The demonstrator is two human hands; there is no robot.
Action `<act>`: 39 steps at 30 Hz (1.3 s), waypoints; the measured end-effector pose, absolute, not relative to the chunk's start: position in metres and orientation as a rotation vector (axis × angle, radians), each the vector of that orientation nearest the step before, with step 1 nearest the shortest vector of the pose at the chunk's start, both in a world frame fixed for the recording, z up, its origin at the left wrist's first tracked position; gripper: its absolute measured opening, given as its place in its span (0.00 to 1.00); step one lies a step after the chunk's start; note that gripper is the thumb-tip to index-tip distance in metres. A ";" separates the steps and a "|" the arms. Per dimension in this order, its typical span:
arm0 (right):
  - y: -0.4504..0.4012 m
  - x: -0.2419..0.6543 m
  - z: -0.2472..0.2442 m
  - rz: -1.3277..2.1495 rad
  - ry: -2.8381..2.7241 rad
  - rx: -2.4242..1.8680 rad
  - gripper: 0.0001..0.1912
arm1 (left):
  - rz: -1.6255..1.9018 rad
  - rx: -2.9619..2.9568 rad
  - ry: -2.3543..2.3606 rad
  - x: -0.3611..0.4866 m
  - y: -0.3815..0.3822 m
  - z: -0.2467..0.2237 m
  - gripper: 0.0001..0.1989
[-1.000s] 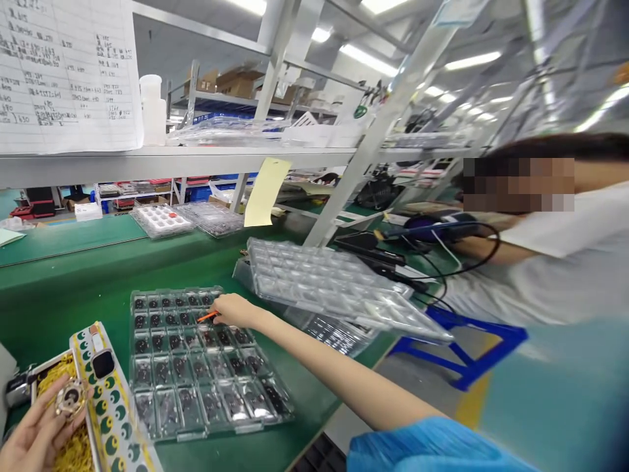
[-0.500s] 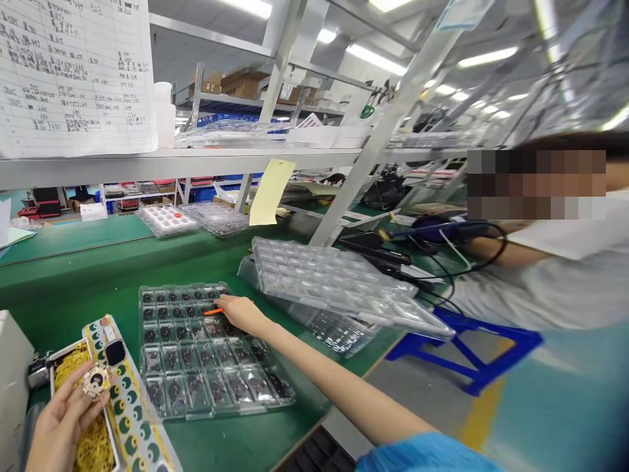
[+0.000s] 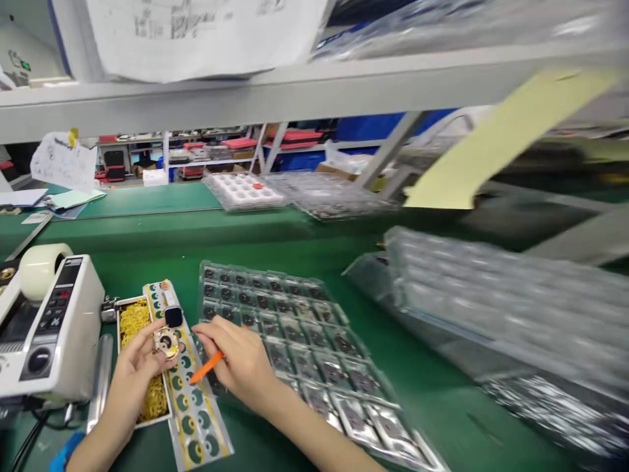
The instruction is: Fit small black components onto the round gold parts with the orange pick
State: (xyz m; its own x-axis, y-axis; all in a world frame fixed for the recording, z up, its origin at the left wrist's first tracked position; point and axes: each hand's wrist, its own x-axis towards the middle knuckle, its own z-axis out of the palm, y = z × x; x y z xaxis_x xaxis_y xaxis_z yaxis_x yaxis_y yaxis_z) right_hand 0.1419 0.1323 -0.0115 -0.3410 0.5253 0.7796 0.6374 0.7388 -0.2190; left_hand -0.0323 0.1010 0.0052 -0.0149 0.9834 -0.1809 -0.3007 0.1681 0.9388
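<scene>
My left hand [image 3: 140,357] is closed on a round gold-rimmed part like a watch case [image 3: 166,343], with a dark and white round centre facing up. Close to its right, my right hand [image 3: 240,360] has its fingers pressed together round a thin orange stick-like tool [image 3: 208,367], which points down and left. Whether its fingertips also pinch a small piece is too small to tell. Under the hands lies a sticker sheet [image 3: 194,419] with green and yellow ring shapes, and a smartwatch [image 3: 173,316] rests on it. The right forearm crosses a clear compartment tray [image 3: 295,334] of dark parts.
A box of yellow rubber-band-like loops [image 3: 135,321] stands left of the sheet, beside a white tape dispenser [image 3: 61,328]. Stacked clear trays [image 3: 491,295] lie at the right. A grey shelf beam [image 3: 246,105] with a yellow paper strip [image 3: 491,151] spans above the green bench [image 3: 147,246].
My right hand has come from the tray's far part to beside the left hand, still holding the orange tool. The view has turned left, and the co-worker is out of sight.
</scene>
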 end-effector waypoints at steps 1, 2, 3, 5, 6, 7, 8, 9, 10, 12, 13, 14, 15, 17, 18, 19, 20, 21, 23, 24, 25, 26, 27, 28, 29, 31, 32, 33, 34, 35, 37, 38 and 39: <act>0.130 0.140 -0.014 -0.109 -2.016 -0.864 0.12 | 1.220 0.869 1.094 -0.032 0.100 0.006 0.17; 0.127 0.139 -0.016 -0.061 -2.017 -0.860 0.12 | 1.194 0.903 1.101 -0.032 0.099 0.006 0.15; 0.125 0.139 -0.018 -0.010 -2.019 -0.867 0.12 | 1.160 0.938 1.111 -0.032 0.099 0.005 0.13; 0.122 0.140 -0.020 0.112 -2.019 -0.888 0.12 | 1.074 1.002 1.126 -0.034 0.099 0.003 0.12; 0.120 0.141 -0.021 0.185 -2.006 -0.895 0.12 | 1.039 1.026 1.130 -0.035 0.100 0.000 0.12; 0.118 0.141 -0.020 0.268 -1.981 -0.898 0.12 | 1.013 1.043 1.129 -0.036 0.100 -0.002 0.12; 0.117 0.142 -0.019 0.355 -1.942 -0.899 0.12 | 1.003 1.053 1.122 -0.036 0.101 -0.005 0.13; 0.116 0.142 -0.018 0.445 -1.894 -0.907 0.12 | 1.006 1.050 1.105 -0.036 0.102 -0.008 0.15; 0.116 0.142 -0.017 0.538 -1.840 -0.922 0.12 | 1.021 1.038 1.081 -0.036 0.102 -0.011 0.17; 0.116 0.143 -0.014 0.731 -1.726 -0.988 0.12 | 1.057 1.008 1.008 -0.035 0.102 -0.014 0.20; 0.117 0.143 -0.012 0.821 -1.670 -1.024 0.11 | 1.067 0.997 0.974 -0.035 0.102 -0.015 0.21; 0.118 0.143 -0.011 0.902 -1.615 -1.056 0.12 | 1.065 0.993 0.949 -0.035 0.101 -0.015 0.22; 0.119 0.143 -0.010 0.973 -1.566 -1.077 0.12 | 1.052 0.997 0.932 -0.034 0.101 -0.014 0.22; 0.121 0.143 -0.009 1.069 -1.490 -1.094 0.13 | 1.021 1.011 0.914 -0.034 0.101 -0.012 0.20; 0.122 0.143 -0.009 1.095 -1.465 -1.101 0.12 | 1.009 1.019 0.909 -0.034 0.101 -0.011 0.20; 0.122 0.143 -0.009 1.115 -1.452 -1.114 0.11 | 1.002 1.024 0.905 -0.034 0.101 -0.010 0.19; 0.123 0.143 -0.010 1.131 -1.446 -1.130 0.10 | 1.003 1.031 0.899 -0.033 0.101 -0.009 0.20; 0.123 0.143 -0.010 1.142 -1.446 -1.147 0.09 | 1.004 1.037 0.898 -0.033 0.101 -0.009 0.21; 0.122 0.143 -0.010 1.165 -1.469 -1.168 0.09 | 1.004 1.056 0.898 -0.033 0.101 -0.009 0.23; 0.122 0.143 -0.010 1.177 -1.488 -1.168 0.10 | 1.003 1.068 0.900 -0.032 0.100 -0.009 0.23; 0.122 0.143 -0.010 1.187 -1.511 -1.162 0.10 | 1.002 1.078 0.903 -0.032 0.100 -0.009 0.24; 0.122 0.143 -0.010 1.187 -1.531 -1.153 0.10 | 1.001 1.087 0.904 -0.031 0.100 -0.009 0.24; 0.122 0.143 -0.010 1.183 -1.553 -1.141 0.11 | 1.001 1.092 0.904 -0.031 0.100 -0.008 0.25; 0.122 0.143 -0.010 1.175 -1.570 -1.130 0.11 | 1.000 1.096 0.900 -0.030 0.100 -0.008 0.25; 0.123 0.143 -0.010 1.162 -1.582 -1.122 0.11 | 0.999 1.098 0.896 -0.030 0.100 -0.008 0.25; 0.122 0.143 -0.010 1.129 -1.603 -1.118 0.12 | 0.998 1.097 0.893 -0.029 0.100 -0.008 0.24; 0.122 0.143 -0.010 1.113 -1.613 -1.120 0.13 | 0.996 1.095 0.896 -0.029 0.100 -0.008 0.24; 0.122 0.143 -0.010 1.102 -1.624 -1.123 0.13 | 0.992 1.094 0.902 -0.029 0.100 -0.008 0.24; 0.122 0.143 -0.010 1.093 -1.634 -1.127 0.13 | 0.987 1.093 0.909 -0.029 0.100 -0.009 0.24; 0.122 0.142 -0.011 1.086 -1.643 -1.131 0.14 | 0.981 1.094 0.915 -0.030 0.100 -0.009 0.24; 0.122 0.142 -0.012 1.077 -1.647 -1.140 0.13 | 0.971 1.100 0.923 -0.030 0.100 -0.010 0.24; 0.122 0.141 -0.012 1.075 -1.645 -1.146 0.13 | 0.969 1.103 0.925 -0.030 0.100 -0.010 0.24; 0.122 0.141 -0.013 1.073 -1.641 -1.150 0.13 | 0.969 1.105 0.926 -0.030 0.100 -0.010 0.24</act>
State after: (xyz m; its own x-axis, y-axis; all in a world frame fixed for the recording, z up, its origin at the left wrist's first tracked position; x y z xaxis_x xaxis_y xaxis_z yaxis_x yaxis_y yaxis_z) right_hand 0.1410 0.1220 -0.0130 -0.2244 0.9616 0.1583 0.2409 0.2121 -0.9471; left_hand -0.0303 0.1002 -0.0095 0.3060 0.9454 -0.1119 -0.1548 0.1654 0.9740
